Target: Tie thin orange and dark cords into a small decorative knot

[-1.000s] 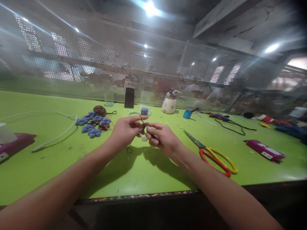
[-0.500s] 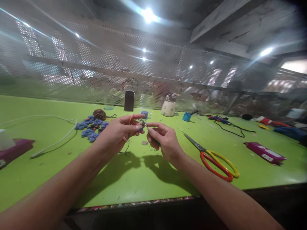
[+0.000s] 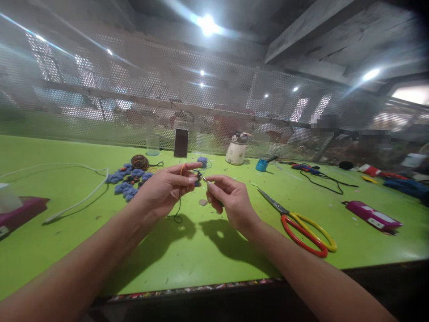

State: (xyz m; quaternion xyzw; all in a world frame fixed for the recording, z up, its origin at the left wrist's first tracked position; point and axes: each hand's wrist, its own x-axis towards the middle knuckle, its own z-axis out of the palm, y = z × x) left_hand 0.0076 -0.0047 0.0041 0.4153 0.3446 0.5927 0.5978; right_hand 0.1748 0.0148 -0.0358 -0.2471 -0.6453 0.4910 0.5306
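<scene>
My left hand (image 3: pixel 162 184) pinches a small dark-blue crocheted piece (image 3: pixel 197 180) between thumb and fingers. An orange loop (image 3: pixel 182 169) circles its index finger, and a dark strand of yarn (image 3: pixel 179 211) hangs below to the table. In my right hand (image 3: pixel 231 196) a crochet hook (image 3: pixel 204 178) is gripped like a pencil, its thin metal tip at the piece; the fingers hide most of its handle. Left of my hands lie several blue crocheted pieces (image 3: pixel 124 191) with orange and dark bits. A ball of multicoloured brown yarn (image 3: pixel 139 161) sits behind them. Beyond my fingertips is a blue yarn ball (image 3: pixel 202 160).
Large scissors (image 3: pixel 284 214) with red and yellow handles lie right of my right forearm. A phone (image 3: pixel 181 143), a cream bottle (image 3: pixel 236 150) and a blue pot (image 3: pixel 261 165) stand along the back. Purple boxes (image 3: pixel 372 215) and a white cable (image 3: pixel 80 202) flank the green table (image 3: pixel 201 264).
The hook's metal shaft shows a little more between my hands, and my right hand sits slightly farther from the piece. The whole view has shifted slightly.
</scene>
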